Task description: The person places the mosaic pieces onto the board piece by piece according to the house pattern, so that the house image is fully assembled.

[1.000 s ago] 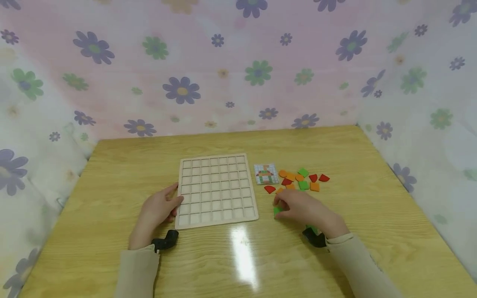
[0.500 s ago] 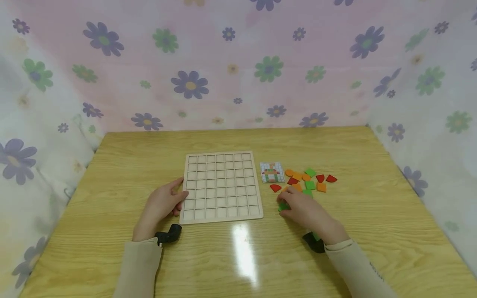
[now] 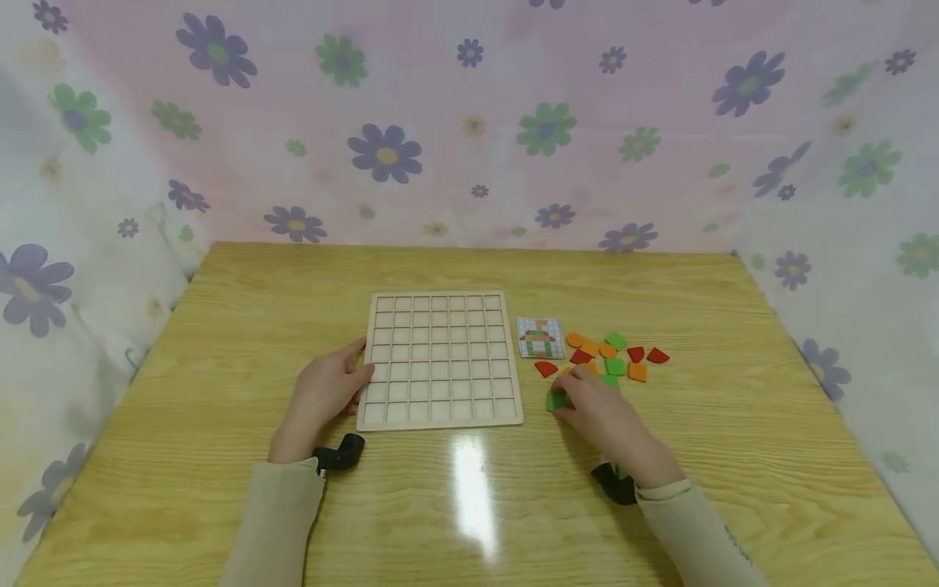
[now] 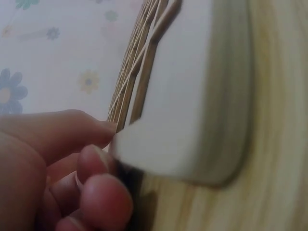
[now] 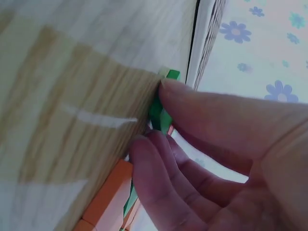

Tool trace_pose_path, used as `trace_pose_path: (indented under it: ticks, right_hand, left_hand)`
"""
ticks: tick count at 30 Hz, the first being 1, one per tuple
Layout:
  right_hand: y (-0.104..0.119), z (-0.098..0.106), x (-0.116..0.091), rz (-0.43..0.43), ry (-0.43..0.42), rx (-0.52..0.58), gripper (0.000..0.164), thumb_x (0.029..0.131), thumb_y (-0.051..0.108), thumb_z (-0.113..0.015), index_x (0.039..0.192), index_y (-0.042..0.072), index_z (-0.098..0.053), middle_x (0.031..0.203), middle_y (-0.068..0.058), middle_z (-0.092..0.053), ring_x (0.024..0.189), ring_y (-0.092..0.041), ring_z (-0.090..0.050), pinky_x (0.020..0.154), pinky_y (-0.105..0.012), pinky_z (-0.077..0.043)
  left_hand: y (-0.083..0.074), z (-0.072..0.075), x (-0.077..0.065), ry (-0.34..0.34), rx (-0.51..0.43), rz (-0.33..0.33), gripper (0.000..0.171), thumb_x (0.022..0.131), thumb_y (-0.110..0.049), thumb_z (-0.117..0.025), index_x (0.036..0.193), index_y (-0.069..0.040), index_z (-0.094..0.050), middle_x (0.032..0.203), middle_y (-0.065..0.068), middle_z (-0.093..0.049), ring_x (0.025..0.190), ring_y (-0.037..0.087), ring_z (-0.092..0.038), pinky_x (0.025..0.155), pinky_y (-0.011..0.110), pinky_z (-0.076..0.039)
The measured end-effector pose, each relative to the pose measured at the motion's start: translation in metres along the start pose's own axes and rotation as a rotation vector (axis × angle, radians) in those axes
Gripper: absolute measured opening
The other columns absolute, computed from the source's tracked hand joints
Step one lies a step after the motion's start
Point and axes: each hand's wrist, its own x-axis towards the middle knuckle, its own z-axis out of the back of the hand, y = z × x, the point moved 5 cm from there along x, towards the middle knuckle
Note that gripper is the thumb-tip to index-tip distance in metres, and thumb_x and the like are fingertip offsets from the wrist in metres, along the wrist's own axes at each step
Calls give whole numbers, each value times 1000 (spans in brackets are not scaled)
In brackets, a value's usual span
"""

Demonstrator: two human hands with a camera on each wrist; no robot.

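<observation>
Gripping the left edge of a pale wooden grid board (image 3: pixel 440 359), the left hand (image 3: pixel 323 395) shows at the left in the head view, its thumb at the rim and its fingers bent beside it. The board lies flat on a wood-grained yellow bench (image 3: pixel 396 522). To its right, the right hand (image 3: pixel 597 412) pinches a flat green piece (image 3: pixel 555 401) between thumb and fingers, well clear of the board. Just beyond this hand lie loose pieces: a red quarter-round piece (image 3: pixel 546 369), an orange round piece (image 3: pixel 575 339), an orange square piece (image 3: pixel 637 372), a green square piece (image 3: pixel 615 367) and others, some partly hidden by the fingers. Between board and pieces is a small white printed card (image 3: pixel 541 338) with a coloured figure on a grid. Beige sleeves (image 3: pixel 279 505) cover both forearms, and a flowered cloth (image 3: pixel 455 90) hangs behind. In the left wrist view, a digit touches the board's edge close to a rounded corner while other fingertips curl beneath it. In the right wrist view, the thumb and fingers nearly close around the green piece, whose outline is mostly covered; an orange block (image 5: pixel 106 199) sits just beside the fingers.
</observation>
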Motion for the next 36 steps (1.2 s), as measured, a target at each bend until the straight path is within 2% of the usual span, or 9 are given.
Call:
trace_pose_path:
  ticks: [7,14,22,25,27,32,34,36]
  right_hand:
    - [-2,1,2,32,12,61,25,74,15,-73,93,15,-58,88,6,-52,76,-11,-50,68,-28,-46]
    - [-1,-3,8,28,56,97,12,78,19,-69,89,17,-62,80,10,-54,68,-7,-47,63,-26,-43]
    - [3,-3,15,76,44,113,13,83,25,-65,94,18,-63,82,10,-56,69,-8,-47,65,-27,-43]
    - [8,-2,18,87,22,127,18,83,25,-64,99,16,-64,84,9,-56,70,-9,-48,64,-27,-43]
    - [12,0,21,94,0,155,20,84,25,-63,101,15,-64,89,7,-58,81,-14,-54,69,-31,-45]
    - [25,0,29,120,-38,232,16,86,26,-61,99,18,-65,95,7,-59,88,-13,-56,72,-30,-47]
    - [31,-3,32,124,-27,262,13,86,26,-60,97,19,-64,90,9,-58,76,-7,-54,65,-26,-47]
    - [39,-8,35,125,-4,304,12,87,27,-59,95,21,-64,85,11,-59,73,-4,-55,62,-24,-47]
  left_hand:
    - [2,-1,2,26,-34,21,56,90,-34,-51,140,-18,-31,53,3,-54,42,16,-54,43,30,-44]
    - [7,2,2,74,-146,20,59,88,-36,-54,140,-20,-31,56,5,-56,44,19,-55,43,32,-46]
    - [4,-1,5,80,-182,76,58,88,-35,-55,139,-24,-33,58,6,-57,45,19,-57,45,32,-48]
    - [1,-3,5,81,-197,75,57,88,-33,-56,139,-23,-33,58,7,-57,45,19,-56,45,32,-48]
    - [0,-4,5,72,-187,70,56,88,-33,-56,138,-22,-34,57,6,-56,44,19,-56,45,32,-47]
    - [-3,0,4,22,-59,48,55,88,-34,-53,138,-20,-35,53,2,-56,41,16,-55,44,30,-42]
    - [-3,1,4,10,-15,42,55,89,-35,-51,139,-19,-34,52,0,-56,41,16,-55,44,30,-40]
    - [-1,2,4,0,2,52,55,89,-36,-51,139,-20,-34,51,0,-56,41,16,-55,45,30,-39]
